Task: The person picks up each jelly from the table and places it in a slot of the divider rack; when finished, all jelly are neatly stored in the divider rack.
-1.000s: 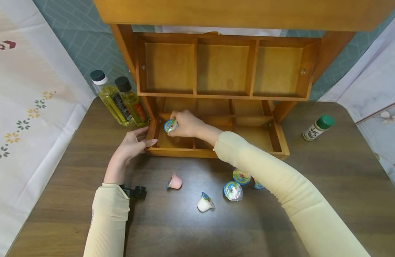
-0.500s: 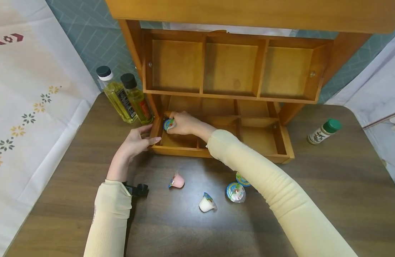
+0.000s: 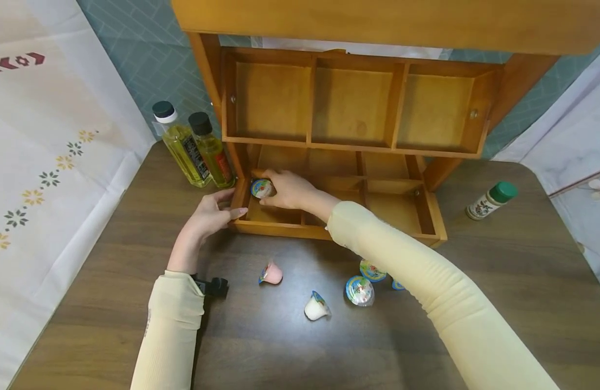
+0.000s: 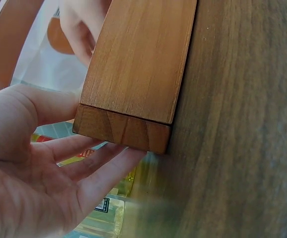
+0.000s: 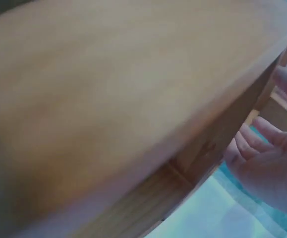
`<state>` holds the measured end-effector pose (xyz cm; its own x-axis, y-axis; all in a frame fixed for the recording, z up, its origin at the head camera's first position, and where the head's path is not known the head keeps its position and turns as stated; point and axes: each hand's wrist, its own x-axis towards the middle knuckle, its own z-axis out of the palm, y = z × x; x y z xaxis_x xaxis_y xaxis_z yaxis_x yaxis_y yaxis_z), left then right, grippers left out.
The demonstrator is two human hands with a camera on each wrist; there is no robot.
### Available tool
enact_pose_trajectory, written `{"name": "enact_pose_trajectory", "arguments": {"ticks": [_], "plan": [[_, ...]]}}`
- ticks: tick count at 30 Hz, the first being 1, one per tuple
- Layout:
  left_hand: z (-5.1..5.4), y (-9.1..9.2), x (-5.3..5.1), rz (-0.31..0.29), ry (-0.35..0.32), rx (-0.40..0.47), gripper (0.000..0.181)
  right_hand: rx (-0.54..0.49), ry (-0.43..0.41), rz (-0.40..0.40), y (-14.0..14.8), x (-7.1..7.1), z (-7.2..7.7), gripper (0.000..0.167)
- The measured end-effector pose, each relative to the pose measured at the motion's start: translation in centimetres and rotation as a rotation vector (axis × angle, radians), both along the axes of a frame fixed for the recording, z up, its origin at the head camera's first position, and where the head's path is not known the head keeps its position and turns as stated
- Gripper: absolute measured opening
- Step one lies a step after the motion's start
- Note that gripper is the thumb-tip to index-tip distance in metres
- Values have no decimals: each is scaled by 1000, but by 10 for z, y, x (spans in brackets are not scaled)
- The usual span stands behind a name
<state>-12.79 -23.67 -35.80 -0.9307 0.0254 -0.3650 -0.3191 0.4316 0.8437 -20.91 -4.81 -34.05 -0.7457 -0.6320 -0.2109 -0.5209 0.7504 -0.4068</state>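
Left of the lower wooden tray (image 3: 280, 229), a black-and-white-capped oil bottle (image 3: 185, 149) and a black-capped oil bottle (image 3: 213, 154) lean close together. The left hand (image 3: 207, 215) still pinches the tray's left front corner, thumb above, fingers nearly straight against its outer side. Inside the tray's left compartment, near its left wall, is a jelly cup (image 3: 262, 188); its lid shows more fully than half a second ago. The right hand (image 3: 292, 189) keeps its fingers curved round that cup's right side; how firmly, I cannot tell. In front of the tray, a pink jelly cup (image 3: 272, 273) and a white jelly cup (image 3: 315, 307) lie on their sides, unmoved, then a blue-rimmed jelly cup (image 3: 360, 291) touches or nearly touches a yellow-lidded jelly cup (image 3: 372, 271). The sleeve (image 3: 407, 254) now uncovers more of the latter, plus a blue lid edge (image 3: 398, 285) hidden before. Right of the tray stands a green-capped seasoning bottle (image 3: 490, 200).
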Motion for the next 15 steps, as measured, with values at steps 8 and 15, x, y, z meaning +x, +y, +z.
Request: {"name": "enact_pose_trajectory", "arguments": {"ticks": [8,15], "plan": [[-3,1,1,-1,-10,-13,69,-67,32,76,30,26,11,66],[-2,-1,0,-5,15,-3,69,-190,11,139,59,52,21,62]]}}
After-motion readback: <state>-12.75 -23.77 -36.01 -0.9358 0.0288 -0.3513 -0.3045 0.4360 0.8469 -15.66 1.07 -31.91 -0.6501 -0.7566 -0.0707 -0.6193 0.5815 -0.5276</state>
